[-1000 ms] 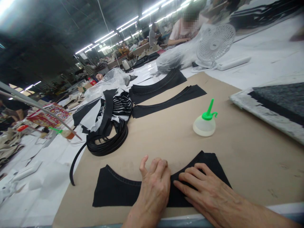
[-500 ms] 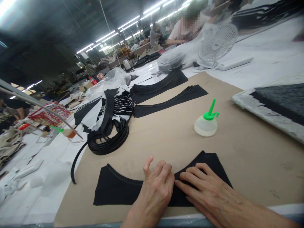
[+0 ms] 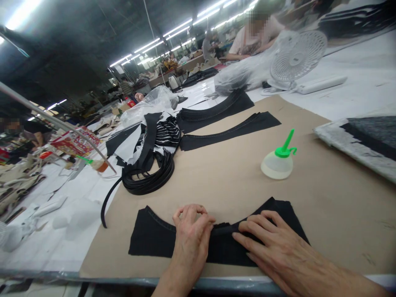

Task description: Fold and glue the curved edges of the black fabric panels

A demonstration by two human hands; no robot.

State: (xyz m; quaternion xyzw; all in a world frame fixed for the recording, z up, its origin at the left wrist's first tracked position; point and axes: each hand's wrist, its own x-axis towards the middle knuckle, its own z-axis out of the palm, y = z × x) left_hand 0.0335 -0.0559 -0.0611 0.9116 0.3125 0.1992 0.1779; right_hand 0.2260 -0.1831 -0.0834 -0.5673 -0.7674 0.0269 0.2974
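A black fabric piece (image 3: 154,243) with a deep curved upper edge lies flat on brown card in front of me. Along the middle of that curve the edge is folded over and looks a little ragged. My left hand (image 3: 193,231) is closed at the folded edge, thumb and fingers bent together; the fingertips are partly hidden. To its right, my right hand (image 3: 266,237) rests on the fabric, fingers stretched out and lying over the curve. Beyond the right hand, a squat clear bottle (image 3: 276,166) with a green spout and pale liquid stands on the card.
Two black curved pieces (image 3: 230,132) lie at the back of the brown card (image 3: 210,181). A coil of black strip (image 3: 148,181) sits at left, beside striped cloth (image 3: 168,132). A white fan (image 3: 298,57) stands behind, a white-edged board (image 3: 337,138) at right. Other people work farther back.
My left hand has moved a little left along the curved edge, its raised finger now bent down, exposing the folded middle. The right hand stays on the fabric. The view has shifted slightly.
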